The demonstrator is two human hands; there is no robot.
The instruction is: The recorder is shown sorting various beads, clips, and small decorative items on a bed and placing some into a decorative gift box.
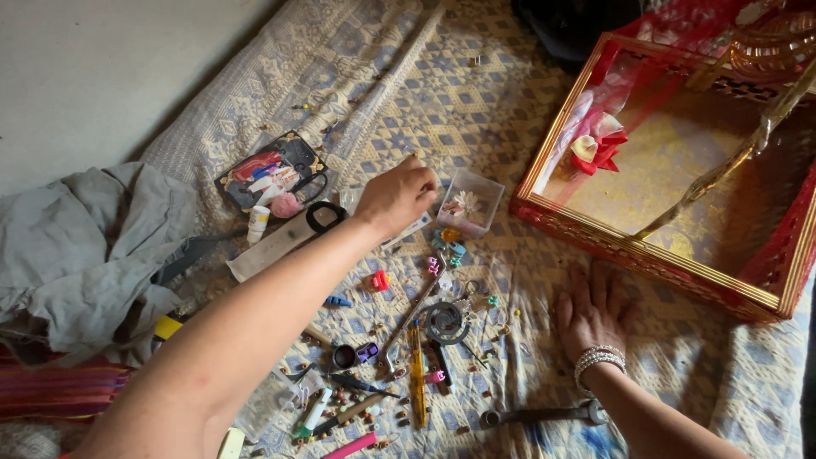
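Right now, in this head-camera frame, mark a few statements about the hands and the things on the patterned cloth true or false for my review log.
1. The left hand reaches out beside a small clear plastic box. True.
2. The right hand grips the grey wrench. False: it lies flat, palm down, on the patterned cloth; the wrench lies apart, nearer the camera.
3. A beaded bracelet sits on the right wrist. True.
4. The red and gold tray stands at the left edge of the frame. False: it is on the right; crumpled grey fabric lies at the left.
5. Many small items are scattered between the two arms. True.
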